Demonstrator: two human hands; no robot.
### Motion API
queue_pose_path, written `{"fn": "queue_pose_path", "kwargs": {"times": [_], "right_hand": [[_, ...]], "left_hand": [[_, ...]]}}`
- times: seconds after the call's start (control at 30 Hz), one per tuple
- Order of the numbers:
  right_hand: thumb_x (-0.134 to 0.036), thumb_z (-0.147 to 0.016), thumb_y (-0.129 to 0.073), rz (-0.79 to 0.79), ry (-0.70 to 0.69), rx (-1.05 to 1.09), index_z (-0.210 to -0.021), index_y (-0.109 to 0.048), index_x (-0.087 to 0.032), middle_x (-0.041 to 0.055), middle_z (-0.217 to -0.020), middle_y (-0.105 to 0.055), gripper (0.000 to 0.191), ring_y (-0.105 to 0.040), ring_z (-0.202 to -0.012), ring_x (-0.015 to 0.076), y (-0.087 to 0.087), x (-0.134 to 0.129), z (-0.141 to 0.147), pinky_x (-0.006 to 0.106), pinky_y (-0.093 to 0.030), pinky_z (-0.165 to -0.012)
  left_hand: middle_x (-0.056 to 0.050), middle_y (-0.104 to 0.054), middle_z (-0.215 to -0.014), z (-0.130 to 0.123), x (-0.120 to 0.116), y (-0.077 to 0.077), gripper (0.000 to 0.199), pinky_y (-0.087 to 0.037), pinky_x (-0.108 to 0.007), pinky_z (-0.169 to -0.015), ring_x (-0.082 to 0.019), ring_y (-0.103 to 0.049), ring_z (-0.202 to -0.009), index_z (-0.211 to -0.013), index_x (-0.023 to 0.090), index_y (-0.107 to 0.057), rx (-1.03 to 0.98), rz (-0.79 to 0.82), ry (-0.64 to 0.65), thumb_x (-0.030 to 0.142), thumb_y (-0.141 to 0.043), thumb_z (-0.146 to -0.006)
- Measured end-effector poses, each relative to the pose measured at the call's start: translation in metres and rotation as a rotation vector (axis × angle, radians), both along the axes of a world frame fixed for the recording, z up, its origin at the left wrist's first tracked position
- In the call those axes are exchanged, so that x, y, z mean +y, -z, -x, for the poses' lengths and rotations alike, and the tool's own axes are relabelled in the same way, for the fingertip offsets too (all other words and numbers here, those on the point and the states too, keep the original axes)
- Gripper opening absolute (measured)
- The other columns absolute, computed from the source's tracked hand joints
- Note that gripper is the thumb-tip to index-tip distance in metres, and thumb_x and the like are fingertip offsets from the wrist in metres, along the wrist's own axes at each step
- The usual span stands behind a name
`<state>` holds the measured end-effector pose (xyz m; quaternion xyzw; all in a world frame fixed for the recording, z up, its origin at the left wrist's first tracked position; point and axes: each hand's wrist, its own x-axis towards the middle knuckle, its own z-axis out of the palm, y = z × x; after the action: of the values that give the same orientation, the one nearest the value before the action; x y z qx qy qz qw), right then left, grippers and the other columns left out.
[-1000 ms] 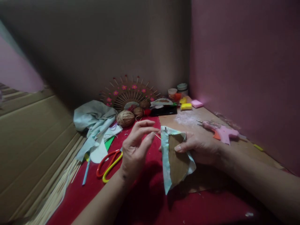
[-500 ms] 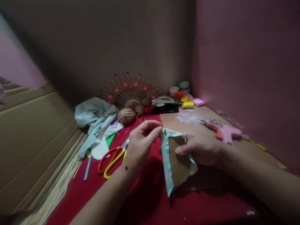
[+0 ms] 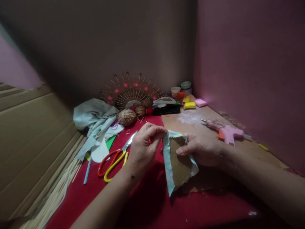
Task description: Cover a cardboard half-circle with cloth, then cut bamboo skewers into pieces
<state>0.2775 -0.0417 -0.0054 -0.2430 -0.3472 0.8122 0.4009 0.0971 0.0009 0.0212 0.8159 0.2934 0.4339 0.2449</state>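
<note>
In my right hand [image 3: 202, 149] is a brown cardboard piece [image 3: 179, 163] with pale blue-green cloth [image 3: 167, 171] folded over its edges. The right thumb presses on the cardboard face, while the other fingers are hidden behind. My left hand [image 3: 147, 143] is closed, its fingertips pinching the cloth at the piece's upper left corner. The piece is held up above the table, one pointed end hanging downward. Beside my left wrist lie scissors [image 3: 113, 162] with red and yellow handles, blades partly behind the hand.
A pink glue gun [image 3: 226, 130] rests on a brown board [image 3: 247, 154] at right. Twine balls [image 3: 127, 117], a flowered fan-shaped piece [image 3: 131, 87] and crumpled cloth [image 3: 94, 113] stand at the back. Thin sticks [image 3: 59, 190] lie left, beside a cardboard wall [image 3: 30, 140].
My left fingers have curled in more at the corner, and the left thumb has drawn back from it. The right hand keeps its grip; the whole view has shifted slightly.
</note>
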Motion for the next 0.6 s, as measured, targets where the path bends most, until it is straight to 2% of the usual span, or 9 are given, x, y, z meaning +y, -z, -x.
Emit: {"fn": "queue_pose_path", "kwargs": {"times": [0.27, 0.5, 0.6], "right_hand": [[-0.002, -0.061, -0.067, -0.008, -0.022, 0.015, -0.100, -0.062, -0.011, 0.0002, -0.069, -0.067, 0.041, -0.063, -0.062, 0.0115, 0.004, 0.002, 0.001, 0.024, -0.050, -0.067], [-0.001, -0.064, -0.064, -0.024, -0.018, 0.057, -0.110, -0.061, -0.013, -0.0001, -0.070, -0.068, 0.047, -0.065, -0.063, 0.0117, 0.000, 0.002, 0.000, 0.024, -0.051, -0.069], [0.000, -0.065, -0.063, -0.033, -0.007, 0.069, -0.109, -0.060, -0.013, 0.0016, -0.074, -0.069, 0.046, -0.067, -0.065, 0.0128, -0.002, 0.002, 0.000, 0.025, -0.052, -0.070]], "left_hand": [[-0.001, -0.056, -0.081, -0.003, -0.001, 0.002, 0.013, -0.044, -0.023, -0.071, -0.013, -0.054, -0.078, -0.081, 0.018, -0.066, -0.038, 0.054, -0.013, 0.010, -0.057, -0.084], [-0.003, -0.059, -0.087, 0.001, -0.008, -0.008, 0.008, -0.044, -0.024, -0.073, -0.016, -0.056, -0.083, -0.082, 0.018, -0.070, -0.096, 0.265, 0.052, 0.018, -0.063, -0.080], [-0.001, -0.061, -0.080, 0.002, -0.007, -0.010, 0.009, -0.043, -0.023, -0.065, -0.013, -0.055, -0.071, -0.088, 0.018, -0.067, -0.181, 0.352, 0.010, 0.023, -0.063, -0.082]]}}
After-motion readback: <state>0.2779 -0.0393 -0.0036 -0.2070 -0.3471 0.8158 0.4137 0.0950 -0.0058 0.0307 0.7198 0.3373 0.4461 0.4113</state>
